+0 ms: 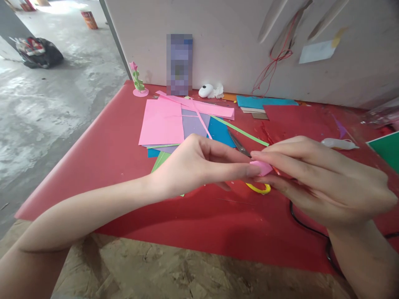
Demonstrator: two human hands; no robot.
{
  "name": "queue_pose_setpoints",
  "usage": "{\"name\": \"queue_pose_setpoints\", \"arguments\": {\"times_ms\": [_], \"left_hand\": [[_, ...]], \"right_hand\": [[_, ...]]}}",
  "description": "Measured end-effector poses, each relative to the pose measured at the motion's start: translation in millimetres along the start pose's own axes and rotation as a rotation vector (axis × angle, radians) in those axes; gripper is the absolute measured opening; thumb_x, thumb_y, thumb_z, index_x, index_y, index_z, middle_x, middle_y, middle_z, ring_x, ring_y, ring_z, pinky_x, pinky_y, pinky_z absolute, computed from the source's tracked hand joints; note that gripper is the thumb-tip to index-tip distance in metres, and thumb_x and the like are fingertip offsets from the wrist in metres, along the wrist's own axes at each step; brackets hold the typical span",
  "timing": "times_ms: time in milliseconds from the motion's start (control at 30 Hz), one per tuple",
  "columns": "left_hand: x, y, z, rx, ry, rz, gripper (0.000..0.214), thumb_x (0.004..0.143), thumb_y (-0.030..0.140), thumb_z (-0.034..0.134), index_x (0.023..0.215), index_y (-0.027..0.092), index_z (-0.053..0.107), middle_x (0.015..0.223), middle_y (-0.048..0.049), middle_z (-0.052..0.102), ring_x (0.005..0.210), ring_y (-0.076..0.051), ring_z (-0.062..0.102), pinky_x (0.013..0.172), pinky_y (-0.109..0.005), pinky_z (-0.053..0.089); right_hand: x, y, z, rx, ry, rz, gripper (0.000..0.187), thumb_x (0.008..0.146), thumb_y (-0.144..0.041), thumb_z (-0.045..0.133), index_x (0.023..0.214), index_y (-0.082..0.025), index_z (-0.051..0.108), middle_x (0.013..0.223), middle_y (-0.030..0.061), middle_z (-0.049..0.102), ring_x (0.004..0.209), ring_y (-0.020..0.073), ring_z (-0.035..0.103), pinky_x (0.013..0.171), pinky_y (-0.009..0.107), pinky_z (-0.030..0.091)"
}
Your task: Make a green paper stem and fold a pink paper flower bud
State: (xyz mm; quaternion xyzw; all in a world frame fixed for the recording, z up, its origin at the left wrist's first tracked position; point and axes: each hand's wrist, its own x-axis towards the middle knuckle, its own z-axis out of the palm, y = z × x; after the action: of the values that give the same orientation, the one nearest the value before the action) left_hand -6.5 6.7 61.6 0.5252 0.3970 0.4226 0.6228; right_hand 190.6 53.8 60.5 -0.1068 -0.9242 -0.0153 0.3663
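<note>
Between the fingertips of both hands is a small folded piece of pink paper [263,167]. My left hand [202,162] pinches its left side with thumb and fingers. From the other side my right hand [324,178] grips it, thumb below and fingers above. Beneath the hands lie scissors [239,145] with a yellow handle, partly hidden by my fingers. Pink paper sheets [162,124], a lilac sheet [195,123], a blue sheet [222,131] and a thin green strip [243,132] are spread beyond my left hand.
At the back left of the red table [102,166] stands a paper flower [138,79] on a pink base. A white earbud case [205,90] and stacked blue paper [264,102] lie along the wall. A glue bottle [339,143] and black cable [307,226] are at right.
</note>
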Motion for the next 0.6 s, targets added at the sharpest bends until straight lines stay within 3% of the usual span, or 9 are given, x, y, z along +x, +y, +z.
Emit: {"name": "queue_pose_setpoints", "arguments": {"times_ms": [167, 367, 600], "left_hand": [[-0.4, 0.7, -1.0, -0.008, -0.026, 0.005, 0.006, 0.073, 0.023, 0.073, 0.077, 0.024, 0.077, 0.078, 0.0032, 0.075, 0.071, -0.007, 0.067, 0.062, -0.01, 0.054], [-1.5, -1.6, -0.9, -0.06, -0.033, 0.019, 0.008, 0.075, 0.022, 0.072, 0.079, 0.027, 0.077, 0.081, 0.004, 0.076, 0.077, -0.008, 0.068, 0.063, -0.011, 0.056], [-0.8, -6.7, -0.4, -0.071, -0.066, 0.068, 0.012, 0.081, 0.023, 0.065, 0.083, 0.026, 0.076, 0.084, 0.0046, 0.076, 0.08, -0.01, 0.07, 0.06, -0.013, 0.059]], "right_hand": [[1.4, 1.7, -0.4, 0.055, -0.053, -0.031, 0.025, 0.084, -0.008, 0.058, 0.108, -0.01, 0.058, 0.097, 0.0077, 0.062, 0.091, 0.0103, 0.059, 0.081, 0.023, 0.051], [1.5, 1.4, 0.3, 0.05, -0.014, -0.033, 0.023, 0.083, -0.009, 0.06, 0.106, -0.013, 0.059, 0.096, 0.0053, 0.063, 0.091, 0.0098, 0.059, 0.079, 0.022, 0.051], [-2.4, 1.5, 0.9, 0.111, -0.016, 0.062, 0.025, 0.087, -0.014, 0.056, 0.111, -0.022, 0.059, 0.1, 0.0006, 0.061, 0.091, 0.0094, 0.059, 0.077, 0.022, 0.052]]}}
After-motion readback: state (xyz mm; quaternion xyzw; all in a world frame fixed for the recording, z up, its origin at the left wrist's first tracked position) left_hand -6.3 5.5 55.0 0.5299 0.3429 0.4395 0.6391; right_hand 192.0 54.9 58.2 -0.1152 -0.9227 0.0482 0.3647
